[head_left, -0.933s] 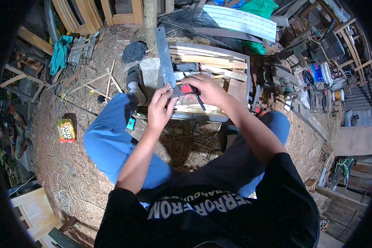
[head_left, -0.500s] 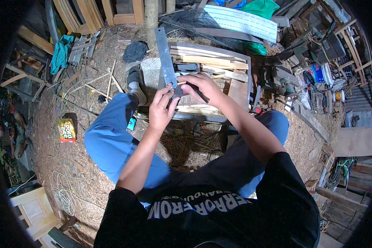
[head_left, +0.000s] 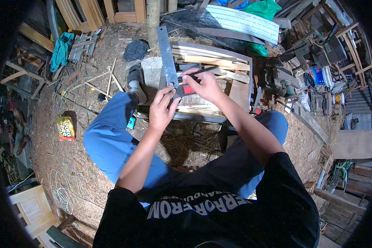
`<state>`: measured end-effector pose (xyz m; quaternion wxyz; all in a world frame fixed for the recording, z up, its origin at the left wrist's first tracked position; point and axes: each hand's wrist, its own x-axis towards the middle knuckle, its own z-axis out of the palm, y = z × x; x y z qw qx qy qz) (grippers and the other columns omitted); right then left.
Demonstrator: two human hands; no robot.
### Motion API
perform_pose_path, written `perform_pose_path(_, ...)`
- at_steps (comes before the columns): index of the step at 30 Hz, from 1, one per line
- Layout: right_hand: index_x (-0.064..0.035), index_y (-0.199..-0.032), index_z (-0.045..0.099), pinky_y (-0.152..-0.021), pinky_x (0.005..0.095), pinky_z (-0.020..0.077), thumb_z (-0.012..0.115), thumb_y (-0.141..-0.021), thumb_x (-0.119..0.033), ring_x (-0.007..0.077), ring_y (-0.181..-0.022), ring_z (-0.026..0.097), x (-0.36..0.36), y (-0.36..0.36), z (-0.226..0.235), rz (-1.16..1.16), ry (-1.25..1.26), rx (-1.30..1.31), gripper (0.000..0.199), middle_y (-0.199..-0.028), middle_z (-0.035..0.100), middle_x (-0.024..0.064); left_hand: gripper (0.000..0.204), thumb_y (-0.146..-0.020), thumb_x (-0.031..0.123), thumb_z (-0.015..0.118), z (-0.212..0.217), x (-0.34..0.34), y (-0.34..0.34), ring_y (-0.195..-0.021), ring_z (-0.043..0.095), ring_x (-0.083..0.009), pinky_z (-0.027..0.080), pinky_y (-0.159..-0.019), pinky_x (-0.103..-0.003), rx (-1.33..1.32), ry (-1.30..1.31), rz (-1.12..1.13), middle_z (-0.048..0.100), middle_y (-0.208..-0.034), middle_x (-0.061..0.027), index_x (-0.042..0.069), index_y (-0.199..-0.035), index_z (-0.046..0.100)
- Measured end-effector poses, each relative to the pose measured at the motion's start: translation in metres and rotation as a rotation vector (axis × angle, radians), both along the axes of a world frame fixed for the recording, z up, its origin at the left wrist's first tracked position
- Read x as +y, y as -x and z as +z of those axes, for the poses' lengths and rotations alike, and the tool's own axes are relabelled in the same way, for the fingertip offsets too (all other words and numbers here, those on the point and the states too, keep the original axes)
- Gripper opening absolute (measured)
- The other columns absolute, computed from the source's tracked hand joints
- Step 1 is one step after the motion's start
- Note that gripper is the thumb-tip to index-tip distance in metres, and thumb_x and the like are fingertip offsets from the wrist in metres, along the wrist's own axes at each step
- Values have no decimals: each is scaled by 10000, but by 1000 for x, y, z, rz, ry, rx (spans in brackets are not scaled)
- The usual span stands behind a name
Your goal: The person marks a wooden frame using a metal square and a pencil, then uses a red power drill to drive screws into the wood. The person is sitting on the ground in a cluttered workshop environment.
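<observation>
A flat metal ruler-like blade (head_left: 165,51), with a hole at its far end, points away from me over the low worktable (head_left: 231,118). My left hand (head_left: 161,108) is closed on its near end, where a dark stock with a red patch (head_left: 188,89) lies crosswise, so it looks like a try square. My right hand (head_left: 206,86) pinches a slim dark pencil-like tool (head_left: 208,69). Its back end sticks out to the upper right, and its tip is close beside the blade. The fingers partly hide whatever lies under the square.
Several light wood strips (head_left: 213,60) lie across the worktable, with a dark block (head_left: 189,66) among them. My shoe (head_left: 134,74) rests left of the table. A yellow and red packet (head_left: 66,128) sits on the ground, and a vise-like machine (head_left: 285,78) stands at the right.
The pencil-like tool has swung from pointing down toward me to sticking up and right. My right fingers have shifted, uncovering the red patch. My left hand stays on the square.
</observation>
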<state>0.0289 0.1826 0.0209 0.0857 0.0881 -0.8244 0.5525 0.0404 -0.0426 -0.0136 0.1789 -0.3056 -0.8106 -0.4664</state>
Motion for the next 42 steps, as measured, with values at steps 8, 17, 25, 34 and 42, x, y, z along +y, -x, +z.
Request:
perform_pose_path(8, 2, -1124, 713, -739, 319, 593, 713, -1081, -184, 135, -843, 735, -10, 1, 5, -117, -120, -56, 191, -936, 770, 88, 302, -926, 110, 837, 3, -1, -1, -1170, 738, -359, 609, -974, -424, -6, 16, 11, 718, -1351, -155, -5, -1192, 755)
perform_pose_path(17, -12, -1130, 719, -720, 335, 581, 734, -1068, -213, 132, -815, 718, -14, -4, 13, -116, -171, -101, 210, -903, 773, 106, 287, -922, 99, 839, 1, -1, 0, -1177, 737, -364, 608, -972, -431, 5, 4, 11, 718, -1342, -163, -7, -1175, 754)
perform_pose_path(25, -25, -1117, 722, -705, 341, 575, 727, -1067, -195, 160, -786, 721, -13, -3, 10, -83, -192, -51, 177, -886, 756, 109, 277, -903, 49, 851, 5, 0, -3, -1213, 729, -356, 581, -1027, -415, -60, -11, 5, 721, -1352, -197, -34, -1152, 766)
perform_pose_path(34, -73, -1100, 770, -708, 415, 579, 724, -1045, -265, 334, -814, 765, -15, -1, 0, -139, -139, 113, 206, -914, 777, 159, 300, -915, 91, 844, 6, 0, -3, -1183, 738, -363, 610, -989, -421, -28, -4, 7, 718, -1351, -165, -12, -1183, 759)
perform_pose_path(42, -78, -1149, 750, -758, 426, 594, 727, -1046, -217, 349, -903, 775, -15, -1, 2, -141, -121, 119, 174, -1022, 787, 155, 303, -909, 90, 847, 4, -1, -2, -1183, 737, -360, 611, -990, -420, -14, 8, 10, 719, -1352, -164, -9, -1182, 761)
